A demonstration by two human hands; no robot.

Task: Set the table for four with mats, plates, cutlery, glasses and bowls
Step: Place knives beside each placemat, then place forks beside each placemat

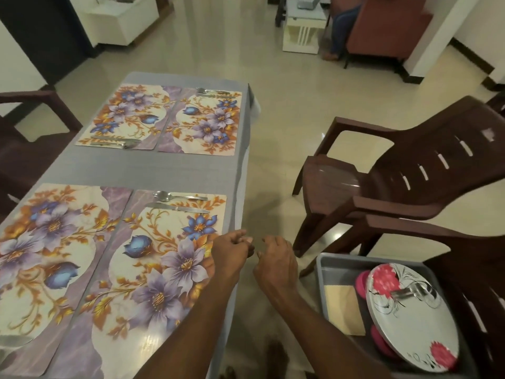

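Observation:
Several floral mats lie on the grey table [175, 170]. The near right mat [153, 269] carries a spoon [175, 196] and a knife [177, 208] along its far edge. The far right mat [203, 121] and far left mat [125, 116] each hold cutlery too. The near left mat [46, 258] has a metal piece at its near corner. My left hand [232, 251] hovers over the table's right edge with loosely curled fingers and holds nothing. My right hand [276, 259] hangs just beside it, past the edge, also empty. A white plate with red flowers [410, 315] leans in a grey tray [344, 262].
The tray sits on a brown plastic chair [478, 269] at the lower right, with pink items [362, 283] and a cream pad [344, 307] under the plate. Another brown chair [396, 173] stands right of the table, one more at the left [32, 149]. A person sits far back.

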